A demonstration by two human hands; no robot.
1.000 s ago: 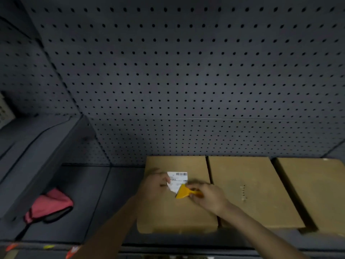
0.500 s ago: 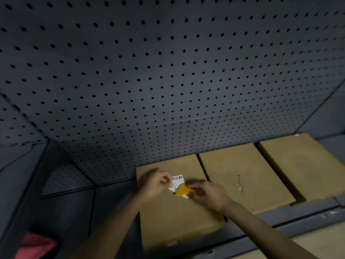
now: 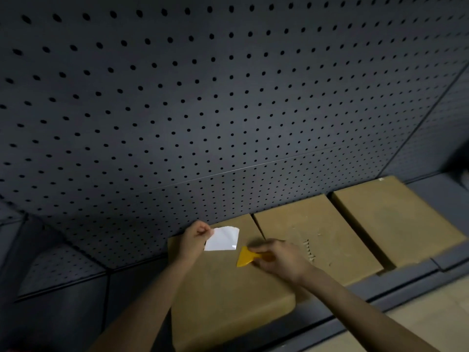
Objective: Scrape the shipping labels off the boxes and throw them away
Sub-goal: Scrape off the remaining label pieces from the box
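Note:
Three flat brown cardboard boxes lie side by side on a dark shelf: the left box (image 3: 223, 295), the middle box (image 3: 312, 235) and the right box (image 3: 390, 217). My left hand (image 3: 195, 237) pinches a white shipping label (image 3: 223, 238) by its left edge, lifted off the left box with its blank back toward me. My right hand (image 3: 276, 257) grips a yellow plastic scraper (image 3: 245, 257), its blade resting on the left box just below the label. The middle box shows a scuffed patch (image 3: 308, 250) where its surface is torn.
A dark pegboard wall (image 3: 203, 110) rises behind the boxes. The shelf's front lip (image 3: 396, 283) runs along the lower right, with a lighter surface (image 3: 431, 311) below it. Bare shelf (image 3: 76, 313) lies left of the boxes.
The label has come off the left box and my left hand has lifted it, blank side showing. The scraper drew back slightly. The view swung left and up, losing the pink object.

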